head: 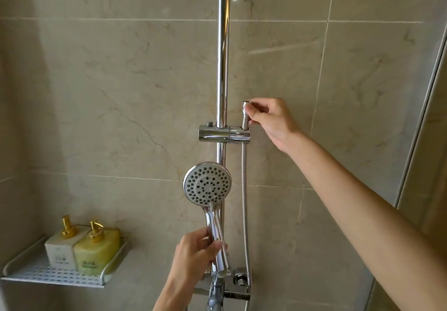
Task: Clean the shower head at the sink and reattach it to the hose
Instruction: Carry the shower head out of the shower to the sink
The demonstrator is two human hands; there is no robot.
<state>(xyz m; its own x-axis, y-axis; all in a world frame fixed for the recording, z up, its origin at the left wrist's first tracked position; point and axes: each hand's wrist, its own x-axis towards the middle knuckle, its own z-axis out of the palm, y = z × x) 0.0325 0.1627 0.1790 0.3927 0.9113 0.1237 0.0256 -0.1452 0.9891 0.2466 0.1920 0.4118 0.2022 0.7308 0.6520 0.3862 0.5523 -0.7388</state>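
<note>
Beige marble-tiled shower wall (121, 93), chrome rail (223, 57). Left hand (197, 252) clamped on shower head (207, 185) handle. Right hand (273, 119) pinching hose (244, 190) end at the holder (223, 134).

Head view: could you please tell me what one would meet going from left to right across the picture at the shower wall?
White shelf → white bottle → yellow-green bottle → left hand → shower head → hose end → right hand.
</note>
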